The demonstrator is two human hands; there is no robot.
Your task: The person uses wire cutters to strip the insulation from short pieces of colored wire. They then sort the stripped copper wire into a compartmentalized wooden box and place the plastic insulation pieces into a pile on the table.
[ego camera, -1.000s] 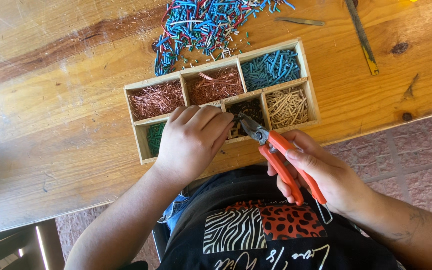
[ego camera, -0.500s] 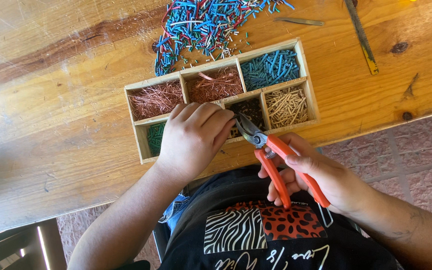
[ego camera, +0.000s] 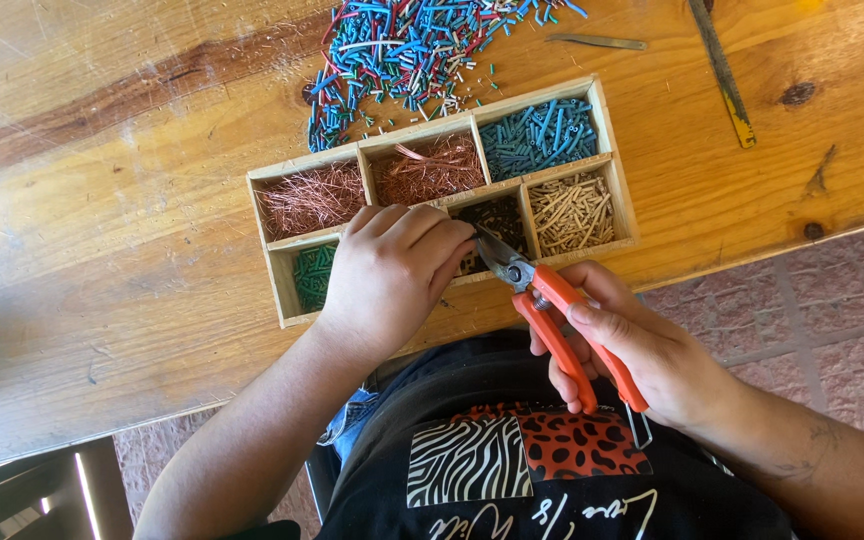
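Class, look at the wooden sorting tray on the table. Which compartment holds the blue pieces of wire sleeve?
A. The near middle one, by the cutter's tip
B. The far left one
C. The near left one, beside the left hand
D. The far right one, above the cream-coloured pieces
D: in the wooden tray, the blue pieces fill the far right compartment, directly above the cream-coloured pieces; the far left holds copper strands.
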